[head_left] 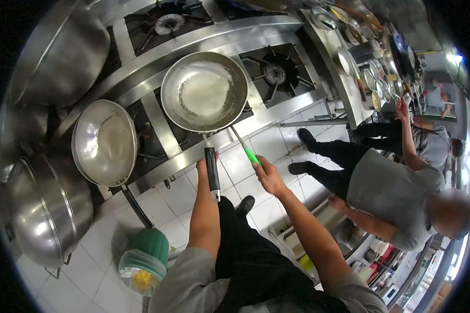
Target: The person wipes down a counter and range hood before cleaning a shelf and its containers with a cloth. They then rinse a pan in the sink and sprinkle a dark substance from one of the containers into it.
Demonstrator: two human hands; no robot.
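My right hand is closed around the bright green handle of a slim metal tool. The tool's thin shaft runs up to the near rim of a frying pan, where its tip is hidden. That pan sits on a burner, its inside whitish in the middle, and its black handle points toward me. Behind this handle, at the stove's front edge, is my left hand; its fingers are mostly hidden.
A second pan rests on the burner to the left. Large metal bowls stand beyond it. A green bin with a plastic liner is on the tiled floor. On the right, a person stands by a counter crowded with bowls and utensils.
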